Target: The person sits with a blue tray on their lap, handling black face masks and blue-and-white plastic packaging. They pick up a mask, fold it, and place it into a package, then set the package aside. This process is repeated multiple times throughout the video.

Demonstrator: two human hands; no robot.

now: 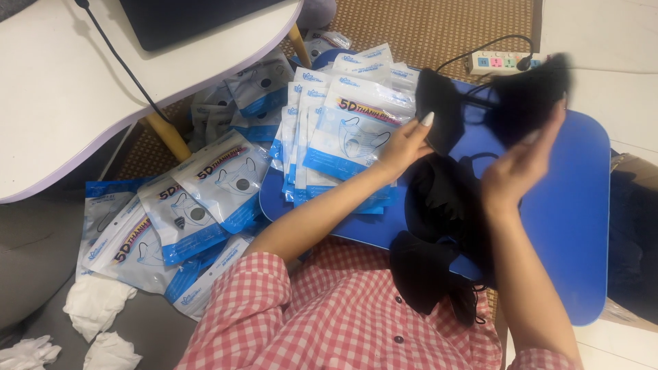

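My left hand (406,145) pinches a black face mask (442,113) above the blue lap table (569,205). My right hand (521,164) holds up a second black mask (531,99), blurred by motion. Between and below the hands lies a heap of black masks (439,226) spilling off the table's near edge. Just left of my left hand, a stack of white and blue mask packets (343,130) rests on the blue table.
More mask packets (185,212) lie scattered on the floor to the left. A white table (62,103) with a black cable and dark device stands upper left. A power strip (504,63) sits behind. White crumpled cloths (96,308) lie lower left. A dark box (634,233) stands right.
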